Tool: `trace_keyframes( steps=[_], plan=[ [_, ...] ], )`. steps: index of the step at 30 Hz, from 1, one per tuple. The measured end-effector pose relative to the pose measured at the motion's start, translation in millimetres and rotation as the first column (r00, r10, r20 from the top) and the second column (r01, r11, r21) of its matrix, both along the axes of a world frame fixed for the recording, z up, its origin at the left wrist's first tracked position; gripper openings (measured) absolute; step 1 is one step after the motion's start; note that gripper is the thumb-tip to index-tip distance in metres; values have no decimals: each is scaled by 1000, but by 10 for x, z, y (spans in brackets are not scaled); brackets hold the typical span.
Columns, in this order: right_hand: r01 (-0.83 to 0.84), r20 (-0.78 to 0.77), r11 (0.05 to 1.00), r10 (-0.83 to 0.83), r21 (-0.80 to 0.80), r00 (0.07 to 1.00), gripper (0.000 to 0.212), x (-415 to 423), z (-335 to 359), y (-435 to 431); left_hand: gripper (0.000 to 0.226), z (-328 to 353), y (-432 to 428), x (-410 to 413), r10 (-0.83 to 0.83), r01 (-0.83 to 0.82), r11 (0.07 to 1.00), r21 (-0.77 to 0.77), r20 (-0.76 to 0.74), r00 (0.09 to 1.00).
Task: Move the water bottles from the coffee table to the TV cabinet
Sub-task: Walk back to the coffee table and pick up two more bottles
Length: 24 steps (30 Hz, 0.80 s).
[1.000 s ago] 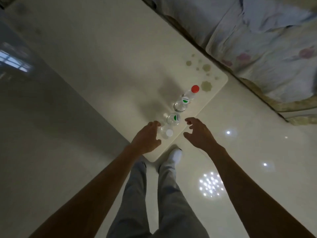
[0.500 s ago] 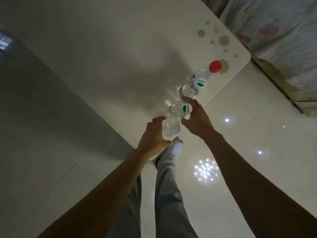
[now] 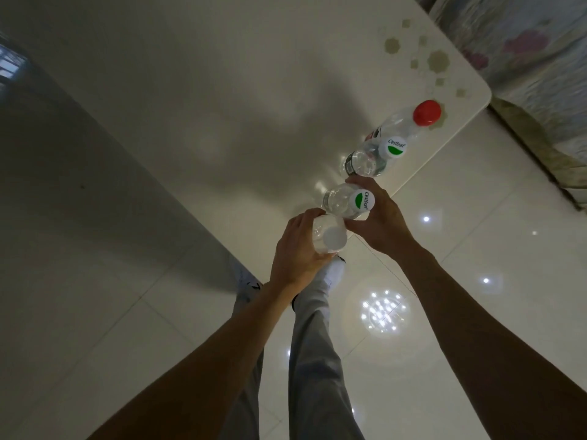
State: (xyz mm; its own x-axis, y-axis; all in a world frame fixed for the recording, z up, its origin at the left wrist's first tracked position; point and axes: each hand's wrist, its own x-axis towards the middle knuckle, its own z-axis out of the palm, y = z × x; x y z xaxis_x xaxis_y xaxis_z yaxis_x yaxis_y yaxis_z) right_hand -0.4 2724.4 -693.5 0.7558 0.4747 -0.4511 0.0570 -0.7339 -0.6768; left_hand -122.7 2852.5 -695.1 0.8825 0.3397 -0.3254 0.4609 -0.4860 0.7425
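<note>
Four water bottles stand upright in a single row along the right-hand edge of the white counter (image 3: 222, 122), seen nearly from above, so each long axis runs vertically with the cap toward the camera. The row leads away from the hands, forward and to the right.

The left hand (image 3: 298, 255) curls round the white-capped bottle (image 3: 330, 239), the nearest of the row, at the counter's near corner. The right hand (image 3: 381, 223) wraps its fingers round the nearer Cestbon bottle (image 3: 362, 200), next in line and touching or almost touching the first. Both hands are thus closed on a bottle each. Whether either base has left the counter cannot be told.

Just beyond the right hand's fingertips stands the farther Cestbon bottle (image 3: 365, 160), and past it the red-capped bottle (image 3: 427, 113); both are untouched, and both lie nearer the right hand than the left.

The TV cabinet is not in view. The likely next move is a straight lift. The close spacing is the main risk: the right hand's fingers lie against the gap to the third bottle and could knock it over.

Below the hands are grey trouser legs (image 3: 317, 360), a white shoe (image 3: 333, 271) and the glossy tiled floor (image 3: 476, 265). A floral fabric (image 3: 524, 42) lies beyond the counter, forward-right of the hands.
</note>
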Motion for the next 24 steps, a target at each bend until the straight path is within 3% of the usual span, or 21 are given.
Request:
trace_keyframes(
  steps=[6, 13, 24],
  plan=[
    [123, 22, 991, -122, -49, 992, 68, -125, 233, 125, 74, 356, 297, 47, 66, -66, 998, 0, 39, 997],
    [330, 6, 944, -330, 5, 944, 72, -294, 1058, 285, 77, 1089, 733, 23, 52, -52, 999, 3, -43, 998],
    [320, 48, 935, -331, 155, 942, 82, -444, 2755, 679, 73, 2535, 1172, -191, 135, -133, 990, -50, 28, 990]
  ],
)
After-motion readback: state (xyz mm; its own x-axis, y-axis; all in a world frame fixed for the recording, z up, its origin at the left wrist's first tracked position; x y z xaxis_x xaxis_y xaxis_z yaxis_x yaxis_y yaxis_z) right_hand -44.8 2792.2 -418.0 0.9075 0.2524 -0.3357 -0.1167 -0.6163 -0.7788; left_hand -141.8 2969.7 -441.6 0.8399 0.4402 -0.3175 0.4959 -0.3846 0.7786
